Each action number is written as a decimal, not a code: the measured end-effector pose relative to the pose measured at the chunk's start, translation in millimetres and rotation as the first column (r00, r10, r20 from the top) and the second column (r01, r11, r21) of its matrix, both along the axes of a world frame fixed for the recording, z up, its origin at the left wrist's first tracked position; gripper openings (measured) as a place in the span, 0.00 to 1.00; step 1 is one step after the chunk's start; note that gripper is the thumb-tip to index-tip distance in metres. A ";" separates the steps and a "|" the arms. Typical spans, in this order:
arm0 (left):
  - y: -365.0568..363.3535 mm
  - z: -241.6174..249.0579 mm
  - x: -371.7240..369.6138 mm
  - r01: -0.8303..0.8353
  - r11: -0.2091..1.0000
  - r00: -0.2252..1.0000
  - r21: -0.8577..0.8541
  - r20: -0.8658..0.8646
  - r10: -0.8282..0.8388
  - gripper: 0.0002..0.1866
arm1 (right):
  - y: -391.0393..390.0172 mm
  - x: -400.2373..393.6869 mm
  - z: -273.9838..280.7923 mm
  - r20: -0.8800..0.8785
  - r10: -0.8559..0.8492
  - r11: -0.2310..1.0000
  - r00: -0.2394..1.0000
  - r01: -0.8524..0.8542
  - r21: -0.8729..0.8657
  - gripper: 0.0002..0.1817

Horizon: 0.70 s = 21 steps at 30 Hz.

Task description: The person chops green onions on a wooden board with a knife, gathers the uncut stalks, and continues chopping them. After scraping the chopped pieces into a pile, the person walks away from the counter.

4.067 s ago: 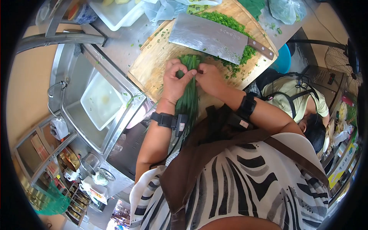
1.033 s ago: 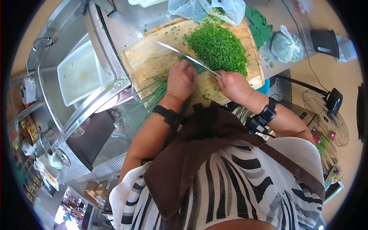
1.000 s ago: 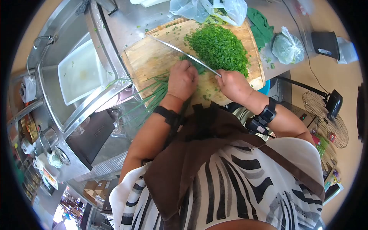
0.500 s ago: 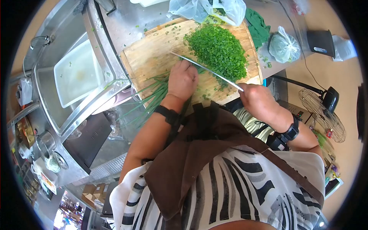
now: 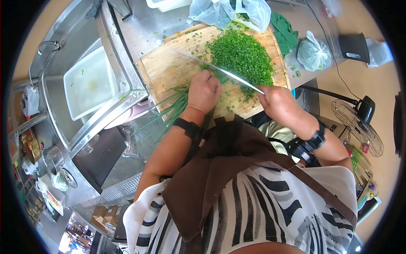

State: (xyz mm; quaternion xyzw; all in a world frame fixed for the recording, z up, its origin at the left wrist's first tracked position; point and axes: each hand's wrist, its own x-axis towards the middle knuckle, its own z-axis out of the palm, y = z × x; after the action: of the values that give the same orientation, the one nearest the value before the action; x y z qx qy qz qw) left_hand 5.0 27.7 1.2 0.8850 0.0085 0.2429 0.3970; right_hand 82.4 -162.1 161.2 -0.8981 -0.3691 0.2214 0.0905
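Observation:
On the wooden cutting board [image 5: 160,70], my left hand [image 5: 203,91] is closed over a bundle of green onions [image 5: 175,106]. Their long green stalks trail off the board's near left edge, and the cut ends show just past my knuckles. My right hand [image 5: 277,101] grips the handle of a knife [image 5: 239,79]. The blade slants up and left, just beyond my left fingers and beside the cut ends; its tip is blurred. A large heap of chopped green onions [image 5: 241,55] covers the board's right part, beyond the blade. Small cut rings lie scattered around it.
Left of the board is a metal sink [image 5: 57,106] holding a white tub [image 5: 91,84]. Plastic bags [image 5: 230,15] lie at the board's far edge. To the right are a green cloth [image 5: 283,34], a tied bag [image 5: 314,53] and a standing fan [image 5: 357,122].
The knife tip has swung slightly up and left, and my right hand has shifted a little up and left. My left hand still presses the green onions. The whole view has shifted slightly.

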 end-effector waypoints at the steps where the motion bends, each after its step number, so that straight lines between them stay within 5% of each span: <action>1: -0.2 -0.4 1.8 -0.002 1.000 1.000 -0.002 0.014 0.002 0.06 | -5.0 -3.2 9.6 -0.020 0.016 0.998 1.000 -0.017 -0.064 0.06; 5: -0.3 -2.3 1.0 -0.008 1.000 1.000 -0.013 0.011 0.008 0.05 | -10.4 -7.8 5.7 -0.026 0.052 0.985 0.998 -0.055 -0.164 0.05; 11: 2.9 1.1 0.3 0.013 1.000 1.000 0.026 -0.020 -0.013 0.05 | 32.5 13.5 -77.1 0.004 -0.003 0.997 1.000 0.003 0.071 0.10; 15: 4.0 3.6 0.8 0.024 1.000 1.000 0.012 0.003 -0.024 0.08 | 20.6 10.3 -67.9 0.034 -0.034 0.995 0.999 0.031 0.090 0.12; 21: -0.3 -4.4 -2.4 0.010 0.999 1.000 -0.038 0.017 -0.009 0.07 | -8.5 -12.7 15.5 -0.009 -0.003 0.996 1.000 0.002 -0.091 0.07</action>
State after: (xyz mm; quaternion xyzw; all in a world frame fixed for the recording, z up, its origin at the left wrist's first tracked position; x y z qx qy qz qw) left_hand 2.6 27.4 -3.3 0.8753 0.0058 0.2482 0.4151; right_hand 69.7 -170.6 176.7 -0.9007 -0.3571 0.2421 0.0514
